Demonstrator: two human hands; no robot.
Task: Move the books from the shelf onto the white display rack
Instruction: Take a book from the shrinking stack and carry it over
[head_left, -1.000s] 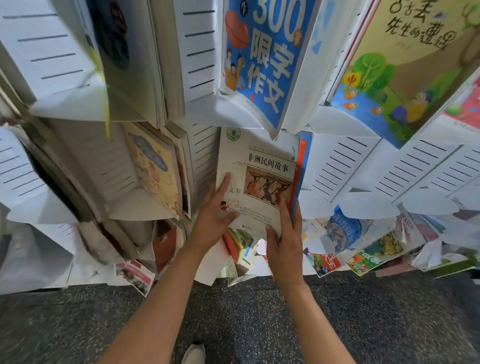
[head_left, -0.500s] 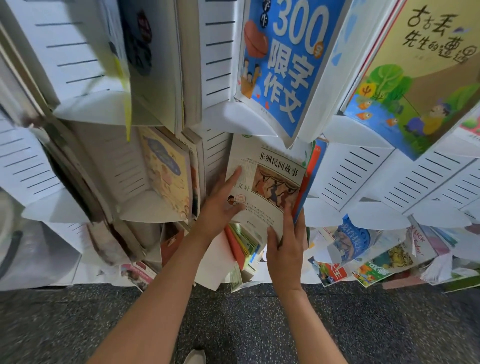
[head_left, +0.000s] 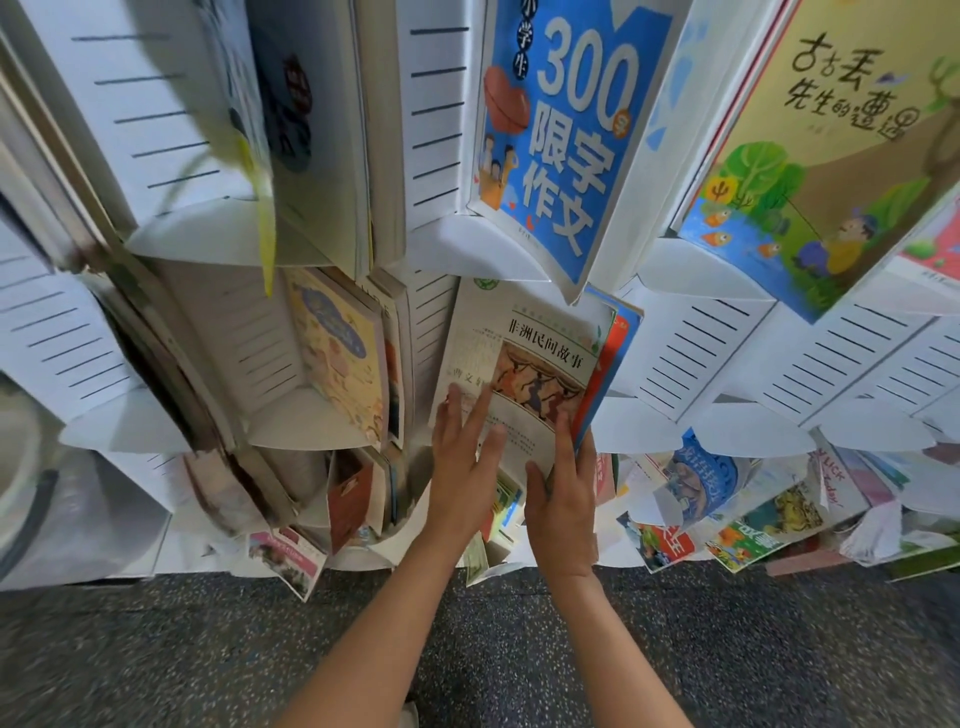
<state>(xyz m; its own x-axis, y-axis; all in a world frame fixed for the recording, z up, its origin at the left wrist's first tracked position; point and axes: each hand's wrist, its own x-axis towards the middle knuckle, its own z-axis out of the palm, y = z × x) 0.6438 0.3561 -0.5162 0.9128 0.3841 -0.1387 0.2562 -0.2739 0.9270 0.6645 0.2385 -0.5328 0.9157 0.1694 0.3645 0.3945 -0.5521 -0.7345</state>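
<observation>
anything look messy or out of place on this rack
Yes. Along the rack's foot, loose books lie jumbled at odd angles instead of standing in pockets. The pale book under both hands sits tilted too.

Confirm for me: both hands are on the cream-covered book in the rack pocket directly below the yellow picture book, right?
Not quite. In the head view, the left hand and right hand are on the cream-covered book, but that pocket sits directly below the blue "300" book, not the yellow picture book, which is further right.
</observation>
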